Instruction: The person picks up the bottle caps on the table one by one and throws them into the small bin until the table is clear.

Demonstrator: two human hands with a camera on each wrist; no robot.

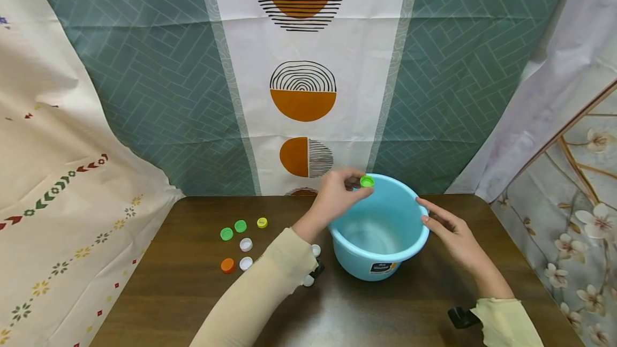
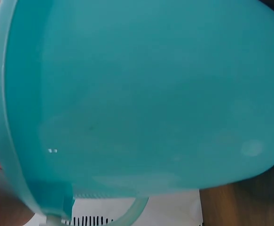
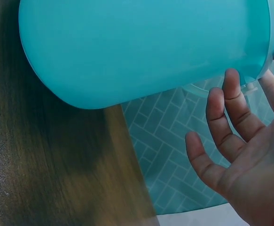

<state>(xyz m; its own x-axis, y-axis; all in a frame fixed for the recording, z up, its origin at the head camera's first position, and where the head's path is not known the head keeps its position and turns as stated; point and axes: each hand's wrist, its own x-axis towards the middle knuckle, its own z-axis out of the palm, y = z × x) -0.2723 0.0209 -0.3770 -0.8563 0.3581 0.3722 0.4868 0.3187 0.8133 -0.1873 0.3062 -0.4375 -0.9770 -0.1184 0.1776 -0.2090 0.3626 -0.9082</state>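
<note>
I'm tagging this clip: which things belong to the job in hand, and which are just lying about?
In the job:
green cap, pinched in the left hand
blue basin, rim touched by the right hand
probably the loose caps

Just there:
wooden table
patterned hanging cloth

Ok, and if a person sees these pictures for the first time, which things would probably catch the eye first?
Probably the big light-blue basin on the dark table, its rim pinched by the right hand. Next, the bright green cap that the left hand holds near the basin's rim. Behind, the hanging cloth shows bold orange-brown circles down its white middle band.
</note>
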